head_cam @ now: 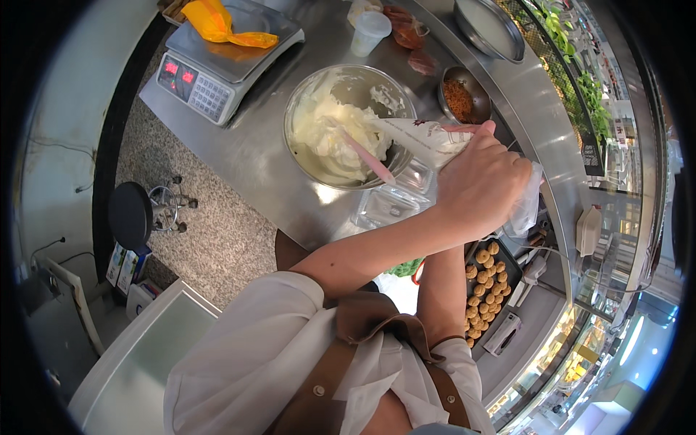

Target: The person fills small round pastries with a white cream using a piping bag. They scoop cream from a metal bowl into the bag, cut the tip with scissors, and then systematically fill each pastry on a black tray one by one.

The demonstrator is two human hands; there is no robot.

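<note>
My left hand [478,182] grips a printed piping bag [421,136], and the bag's clear tail hangs out past the knuckles. The bag's narrow end points left over a steel mixing bowl [304,168]. Pale whipped cream [321,122] fills part of that bowl and smears its wall. A pink spatula [367,157] leans in the cream with its handle towards me. My right forearm passes beneath the left one; my right hand is hidden behind the left arm and the bag. Below the bowl lie clear plastic containers [391,206] on the steel worktop [234,147].
A digital scale [217,92] carries an orange bag [217,24]. Beyond the bowl are a lidded plastic cup [370,35] and a bowl of orange-brown shreds [459,98]. On my right, round baked puffs [486,293] sit on a dark tray. A stool [130,215] stands at left.
</note>
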